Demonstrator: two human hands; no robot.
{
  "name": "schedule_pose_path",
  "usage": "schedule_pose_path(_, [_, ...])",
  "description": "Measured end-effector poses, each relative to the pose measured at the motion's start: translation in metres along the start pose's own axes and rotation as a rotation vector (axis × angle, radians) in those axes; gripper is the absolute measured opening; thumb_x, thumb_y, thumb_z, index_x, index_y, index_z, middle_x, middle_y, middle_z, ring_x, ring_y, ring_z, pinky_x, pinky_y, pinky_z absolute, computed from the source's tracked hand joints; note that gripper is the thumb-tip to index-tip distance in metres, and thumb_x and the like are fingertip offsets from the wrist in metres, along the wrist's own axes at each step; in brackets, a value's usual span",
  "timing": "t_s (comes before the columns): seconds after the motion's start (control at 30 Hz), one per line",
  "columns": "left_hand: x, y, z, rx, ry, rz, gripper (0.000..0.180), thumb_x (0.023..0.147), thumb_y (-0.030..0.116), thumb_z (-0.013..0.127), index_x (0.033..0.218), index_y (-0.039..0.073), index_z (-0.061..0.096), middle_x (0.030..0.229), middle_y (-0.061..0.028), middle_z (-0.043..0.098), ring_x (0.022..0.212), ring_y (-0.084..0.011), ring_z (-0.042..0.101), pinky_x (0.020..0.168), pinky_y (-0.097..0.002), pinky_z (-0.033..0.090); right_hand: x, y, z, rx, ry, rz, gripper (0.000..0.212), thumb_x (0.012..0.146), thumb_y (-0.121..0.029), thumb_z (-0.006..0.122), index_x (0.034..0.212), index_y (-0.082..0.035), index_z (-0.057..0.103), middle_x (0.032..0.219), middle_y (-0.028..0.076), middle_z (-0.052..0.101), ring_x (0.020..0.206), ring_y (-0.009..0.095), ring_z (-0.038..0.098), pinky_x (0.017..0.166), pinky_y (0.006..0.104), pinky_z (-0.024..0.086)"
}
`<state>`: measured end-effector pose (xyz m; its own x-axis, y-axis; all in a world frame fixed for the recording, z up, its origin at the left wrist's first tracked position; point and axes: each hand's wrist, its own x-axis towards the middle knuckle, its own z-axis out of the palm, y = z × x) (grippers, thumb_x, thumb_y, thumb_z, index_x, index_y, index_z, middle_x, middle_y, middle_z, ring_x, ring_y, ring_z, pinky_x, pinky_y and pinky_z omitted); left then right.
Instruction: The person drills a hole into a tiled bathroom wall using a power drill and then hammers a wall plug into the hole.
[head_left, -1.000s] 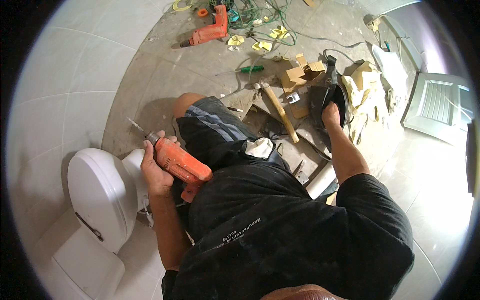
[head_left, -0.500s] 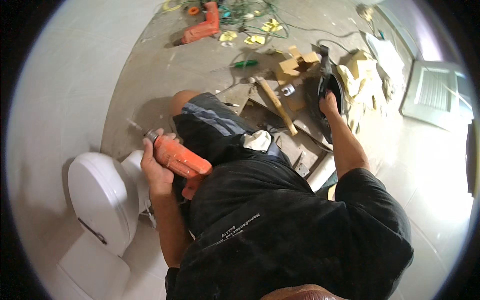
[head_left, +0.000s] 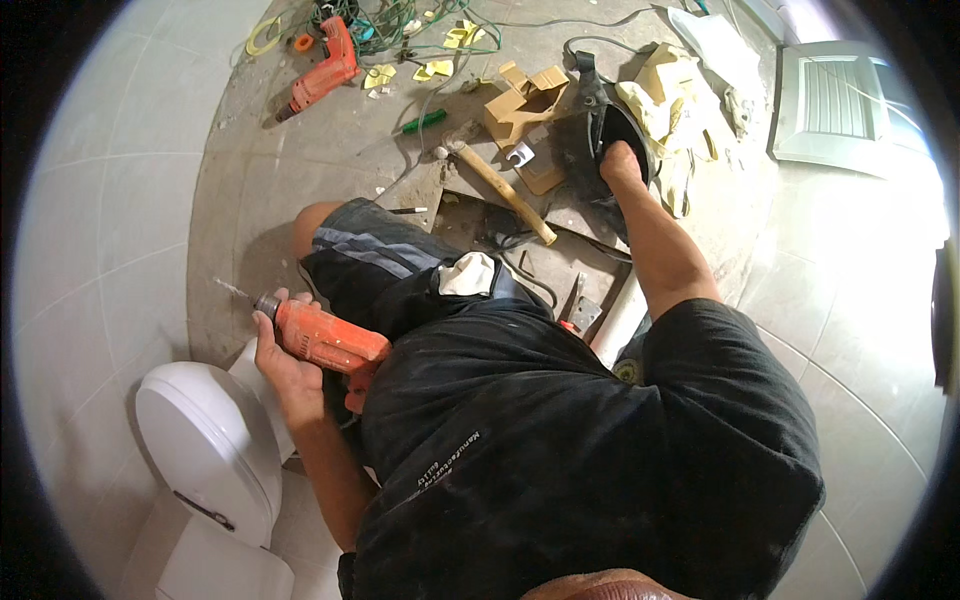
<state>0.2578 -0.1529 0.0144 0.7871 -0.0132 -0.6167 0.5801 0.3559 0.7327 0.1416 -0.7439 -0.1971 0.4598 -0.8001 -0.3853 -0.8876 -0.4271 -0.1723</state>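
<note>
My left hand (head_left: 288, 372) is closed around the front of an orange power drill (head_left: 330, 338), whose bit points to the far left. The drill's rear end rests near my torso. On the right, my right hand (head_left: 622, 168) reaches into a black tool bag (head_left: 575, 150) with a strap. Its fingers are hidden inside, so what they touch cannot be seen. Left of the bag lies a hammer (head_left: 505, 195) with a wooden handle. An opened cardboard box (head_left: 510, 105) and a small white plastic clip (head_left: 520, 154) are beside the bag.
At the left stands a white toilet (head_left: 205, 425). A second orange drill (head_left: 328, 68), tangled green cable (head_left: 385, 35) and a green-handled screwdriver (head_left: 424, 122) lie farther off. A floor pit (head_left: 465, 222) opens before me, near a white pipe (head_left: 620, 315). A louvred panel (head_left: 830, 105) stands far right.
The view has shifted, so the floor things sit farther left and the toilet lower. My left hand still holds the drill; my right hand is still in the bag.
</note>
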Motion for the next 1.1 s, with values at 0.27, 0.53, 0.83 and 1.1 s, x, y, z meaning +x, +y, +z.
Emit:
schedule_pose_path(0.27, [-0.002,0.000,-0.011,-0.007,0.007,0.021,0.060,0.106,0.051,0.045,0.135,-0.002,0.051,0.117,-0.0238,0.064,0.109,-0.0363,0.063,0.098,-0.0505,0.052,-0.003,-0.013,0.004,0.060,-0.012,0.012,0.037,0.099,-0.024,0.053,0.122,0.001,0.068,0.130,0.028,0.064,0.125,0.040,0.061,0.103,0.0452,0.050])
schedule_pose_path(0.53, [0.006,0.002,0.002,0.035,0.000,-0.017,0.060,0.106,0.049,0.046,0.137,-0.002,0.051,0.121,-0.0236,0.064,0.114,-0.0375,0.061,0.102,-0.0515,0.049,0.008,0.003,0.038,0.067,0.021,-0.354,0.035,0.094,-0.019,0.052,0.114,0.005,0.068,0.123,0.030,0.066,0.120,0.043,0.062,0.102,0.0474,0.050])
schedule_pose_path(0.83, [0.006,0.000,0.004,0.081,0.013,-0.024,0.058,0.107,0.049,0.044,0.135,-0.001,0.053,0.119,-0.0222,0.066,0.111,-0.0362,0.063,0.098,-0.0508,0.052,0.092,-0.025,0.044,0.260,-0.105,0.188,0.035,0.092,-0.021,0.059,0.117,-0.002,0.073,0.129,0.023,0.066,0.123,0.038,0.062,0.098,0.0448,0.051])
schedule_pose_path(1.1, [0.004,0.002,0.015,0.086,0.012,-0.019,0.060,0.104,0.049,0.051,0.133,-0.003,0.053,0.116,-0.0246,0.065,0.110,-0.0392,0.062,0.098,-0.0526,0.051,0.091,-0.033,0.037,-0.647,-0.214,-0.435,0.023,0.092,-0.016,0.066,0.111,-0.013,0.079,0.120,0.015,0.073,0.113,0.030,0.070,0.093,0.0402,0.056])
